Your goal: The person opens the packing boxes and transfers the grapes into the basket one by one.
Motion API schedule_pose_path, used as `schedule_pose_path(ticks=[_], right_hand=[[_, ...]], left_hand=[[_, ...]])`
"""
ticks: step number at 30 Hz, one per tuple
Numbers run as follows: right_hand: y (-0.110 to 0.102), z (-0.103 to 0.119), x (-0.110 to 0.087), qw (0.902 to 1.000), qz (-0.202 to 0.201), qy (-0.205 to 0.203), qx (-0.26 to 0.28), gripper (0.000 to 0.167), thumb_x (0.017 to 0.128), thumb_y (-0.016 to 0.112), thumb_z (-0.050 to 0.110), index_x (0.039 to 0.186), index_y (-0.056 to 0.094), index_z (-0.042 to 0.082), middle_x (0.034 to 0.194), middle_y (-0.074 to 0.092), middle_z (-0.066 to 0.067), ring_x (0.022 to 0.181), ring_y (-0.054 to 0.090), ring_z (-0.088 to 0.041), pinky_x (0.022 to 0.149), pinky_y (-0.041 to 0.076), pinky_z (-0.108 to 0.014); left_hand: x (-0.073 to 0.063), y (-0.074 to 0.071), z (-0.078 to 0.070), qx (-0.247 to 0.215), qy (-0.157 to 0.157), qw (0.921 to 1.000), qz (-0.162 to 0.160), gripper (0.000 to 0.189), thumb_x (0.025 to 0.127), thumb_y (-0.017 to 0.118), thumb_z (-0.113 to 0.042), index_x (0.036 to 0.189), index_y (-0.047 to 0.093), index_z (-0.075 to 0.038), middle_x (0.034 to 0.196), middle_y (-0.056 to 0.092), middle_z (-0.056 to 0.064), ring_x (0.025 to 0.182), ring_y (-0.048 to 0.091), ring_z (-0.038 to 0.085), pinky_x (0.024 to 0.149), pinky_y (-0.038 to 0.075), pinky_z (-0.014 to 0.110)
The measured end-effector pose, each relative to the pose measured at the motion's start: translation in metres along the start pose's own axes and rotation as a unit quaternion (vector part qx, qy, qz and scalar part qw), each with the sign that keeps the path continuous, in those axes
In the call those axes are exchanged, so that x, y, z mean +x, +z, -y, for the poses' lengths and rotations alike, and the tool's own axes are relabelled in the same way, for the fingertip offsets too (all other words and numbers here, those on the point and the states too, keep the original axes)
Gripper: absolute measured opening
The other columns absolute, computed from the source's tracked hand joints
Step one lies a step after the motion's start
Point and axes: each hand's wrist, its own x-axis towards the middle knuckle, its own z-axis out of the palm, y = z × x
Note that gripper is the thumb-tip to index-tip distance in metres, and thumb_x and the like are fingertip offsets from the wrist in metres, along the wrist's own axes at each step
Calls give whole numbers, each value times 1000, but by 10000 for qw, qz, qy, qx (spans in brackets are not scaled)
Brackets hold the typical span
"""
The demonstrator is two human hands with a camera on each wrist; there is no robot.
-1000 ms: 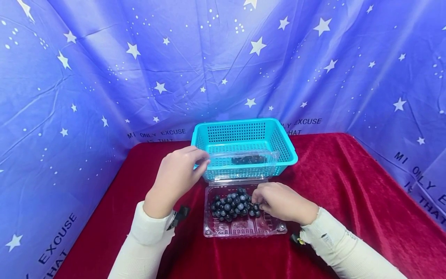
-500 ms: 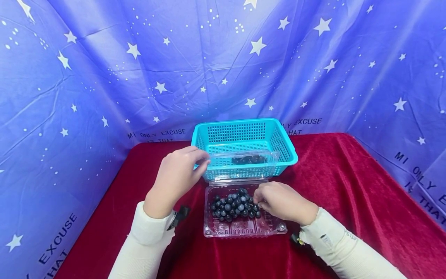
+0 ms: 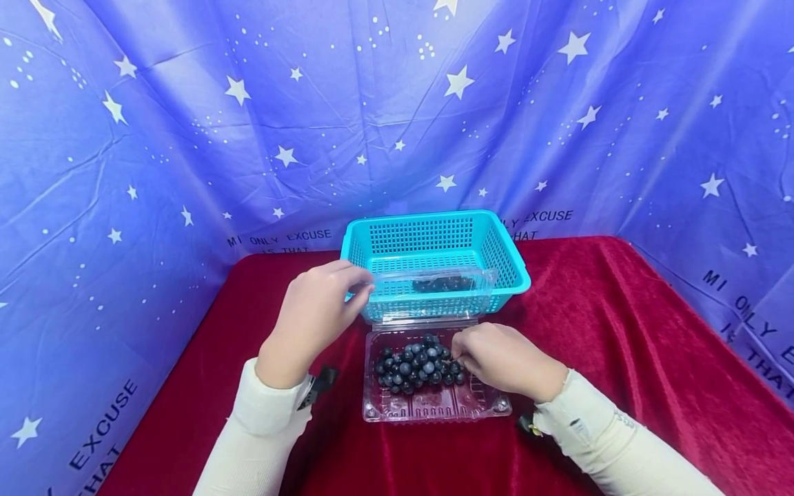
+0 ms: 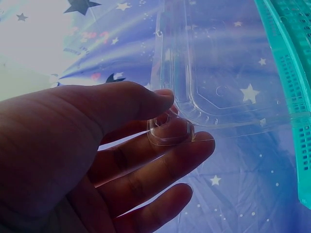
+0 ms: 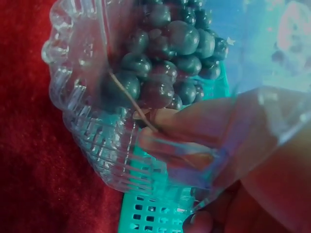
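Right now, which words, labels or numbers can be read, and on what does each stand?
"MI ONLY EXCUSE / IS THAT": rear backdrop, left of the basket, partly hidden.
"LY EXCUSE / HAT": same, right of it, partly hidden.
"EXCUSE / THAT": backdrop's left side, cropped.
"MI ONLY E / IS THAT": backdrop's right side, cropped.
Right sleeve: marks too small to read.
Plastic container: nothing readable.

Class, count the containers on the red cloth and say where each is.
2: the turquoise basket, farther back, and the open clear box in front of it, holding dark grapes.
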Motion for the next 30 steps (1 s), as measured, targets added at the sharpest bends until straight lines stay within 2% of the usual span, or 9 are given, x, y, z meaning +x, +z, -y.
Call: schedule_pose_path(ticks=[15,30], right_hand=[[-7,3,0,9998,-108,89,128,18,86,73,6,86,70,23,78,64,17,72,60,0,67,57,-28],[-13,2,-1,9995,-221,128,190,15,89,77,10,89,70,24,83,65,17,77,63,0,72,59,-29]], left_hand=[[0,0,0,12,15,10000,-3,11,89,80,-18,100,82,-17,94,78,-4,77,73,15,58,58,31],[0,-1,-1,-27,39,10000,-18,10,90,79,-16,99,82,-16,94,77,-4,77,73,15,58,58,31]])
